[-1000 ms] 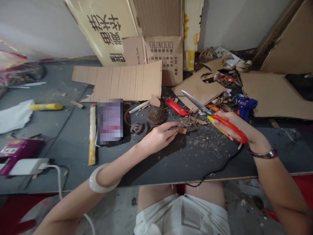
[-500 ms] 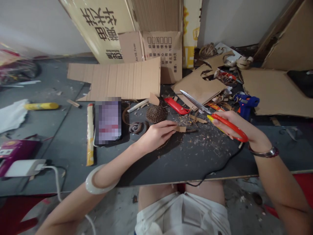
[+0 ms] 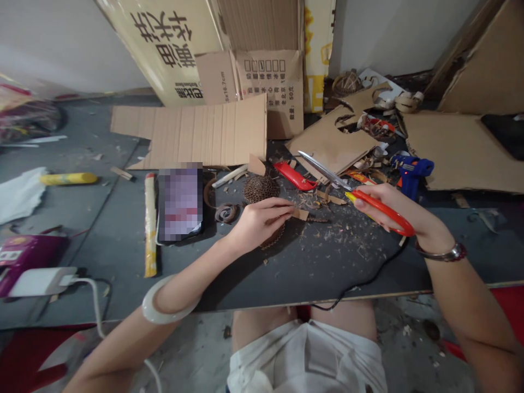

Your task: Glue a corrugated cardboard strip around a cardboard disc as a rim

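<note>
My left hand (image 3: 260, 224) is closed in a pinch on a small cardboard piece (image 3: 301, 214), whose free end sticks out to the right of the fingertips. Partly hidden beneath that hand, a brown object with a chain-like edge (image 3: 276, 240) lies on the table. Just behind the fingers sits a brown honeycomb-textured dome (image 3: 261, 188). My right hand (image 3: 379, 204) grips scissors (image 3: 388, 212) with red handles. Their blades look closed, point up and left, and stay apart from the cardboard piece. Beside my left wrist lies a rolled grey-brown coil (image 3: 226, 213).
A red utility knife (image 3: 293, 176) lies behind the hands, and a blue glue gun (image 3: 412, 170) stands at right. Cardboard sheets (image 3: 204, 134) line the back. A phone (image 3: 180, 202) and a yellow-wrapped stick (image 3: 150, 226) are at left. Scraps litter the table (image 3: 335, 262).
My left hand has shifted very slightly up, with the cardboard piece still pinched. The scissors in my right hand keep nearly the same place.
</note>
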`<state>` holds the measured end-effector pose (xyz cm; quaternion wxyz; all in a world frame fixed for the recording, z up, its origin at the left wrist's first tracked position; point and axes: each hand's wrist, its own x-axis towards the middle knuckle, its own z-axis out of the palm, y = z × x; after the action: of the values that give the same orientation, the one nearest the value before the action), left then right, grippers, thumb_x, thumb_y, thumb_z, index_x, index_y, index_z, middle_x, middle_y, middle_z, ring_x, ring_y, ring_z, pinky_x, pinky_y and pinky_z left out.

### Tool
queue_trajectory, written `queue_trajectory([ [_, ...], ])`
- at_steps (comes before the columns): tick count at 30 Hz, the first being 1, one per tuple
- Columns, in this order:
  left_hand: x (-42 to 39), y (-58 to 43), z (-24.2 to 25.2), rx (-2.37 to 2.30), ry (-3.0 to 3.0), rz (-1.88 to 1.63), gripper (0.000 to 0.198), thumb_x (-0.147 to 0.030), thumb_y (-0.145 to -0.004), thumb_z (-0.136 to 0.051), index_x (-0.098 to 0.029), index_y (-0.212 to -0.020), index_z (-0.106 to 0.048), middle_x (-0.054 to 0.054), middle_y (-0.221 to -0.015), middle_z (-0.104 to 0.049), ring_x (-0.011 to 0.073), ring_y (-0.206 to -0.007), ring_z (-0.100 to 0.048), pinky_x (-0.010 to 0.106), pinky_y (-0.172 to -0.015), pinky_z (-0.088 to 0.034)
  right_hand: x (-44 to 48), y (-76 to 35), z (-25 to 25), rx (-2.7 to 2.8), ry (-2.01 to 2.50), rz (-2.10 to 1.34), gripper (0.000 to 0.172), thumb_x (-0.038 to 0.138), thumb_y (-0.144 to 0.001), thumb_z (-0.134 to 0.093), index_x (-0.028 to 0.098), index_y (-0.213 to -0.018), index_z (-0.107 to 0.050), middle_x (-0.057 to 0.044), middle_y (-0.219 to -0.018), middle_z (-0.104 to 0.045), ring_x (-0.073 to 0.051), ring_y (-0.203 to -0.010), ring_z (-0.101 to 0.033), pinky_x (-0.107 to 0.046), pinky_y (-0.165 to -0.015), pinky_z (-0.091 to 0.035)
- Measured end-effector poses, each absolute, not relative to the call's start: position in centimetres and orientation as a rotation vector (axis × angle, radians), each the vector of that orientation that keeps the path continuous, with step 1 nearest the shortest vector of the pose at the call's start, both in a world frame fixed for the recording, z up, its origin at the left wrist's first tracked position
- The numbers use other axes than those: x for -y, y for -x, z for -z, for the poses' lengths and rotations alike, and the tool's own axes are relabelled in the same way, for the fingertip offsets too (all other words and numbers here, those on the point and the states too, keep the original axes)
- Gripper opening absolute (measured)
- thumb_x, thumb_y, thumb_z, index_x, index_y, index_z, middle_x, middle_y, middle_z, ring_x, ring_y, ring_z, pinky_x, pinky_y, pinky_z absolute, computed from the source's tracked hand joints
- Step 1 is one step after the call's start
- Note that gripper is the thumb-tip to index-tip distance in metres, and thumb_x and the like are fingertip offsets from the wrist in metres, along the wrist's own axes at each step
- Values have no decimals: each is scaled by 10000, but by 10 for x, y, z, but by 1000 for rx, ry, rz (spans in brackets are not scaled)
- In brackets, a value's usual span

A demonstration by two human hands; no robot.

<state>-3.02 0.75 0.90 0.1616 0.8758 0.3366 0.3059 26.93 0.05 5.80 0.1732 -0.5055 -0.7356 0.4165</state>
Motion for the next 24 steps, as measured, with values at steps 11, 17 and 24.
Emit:
queue_trajectory([
  [11, -9, 28, -3, -997, -2348, -898, 206, -233, -883, -595, -155, -1027, -720, 83, -1027, -740, 172, -945, -705, 285, -884, -578, 1, -268, -62, 1996, 1494, -1305, 355, 522, -845, -569, 223, -685, -463, 53, -494, -424, -79, -360, -390, -258, -354, -288],
  [17, -6, 28, -1, -1067, -2194, -875, 243, -288, -872, -604, -150, -1044, -707, 89, -1034, -741, 187, -886, -722, 314, -833, -607, 0, -265, -61, 2063, 1439, -1186, 383, 551, -831, -577, 216, -667, -491, 27, -549, -457, -84, -424, -398, -266, -391, -291],
  [24, -6, 28, -4, -1051, -2258, -856, 195, -252, -882, -588, -163, -1004, -712, 69, -1009, -749, 181, -923, -717, 297, -863, -591, 0, -267, -59, 2078, 1469, -1182, 391, 579, -856, -521, 223, -697, -484, 25, -571, -453, -78, -403, -375, -265, -378, -277],
])
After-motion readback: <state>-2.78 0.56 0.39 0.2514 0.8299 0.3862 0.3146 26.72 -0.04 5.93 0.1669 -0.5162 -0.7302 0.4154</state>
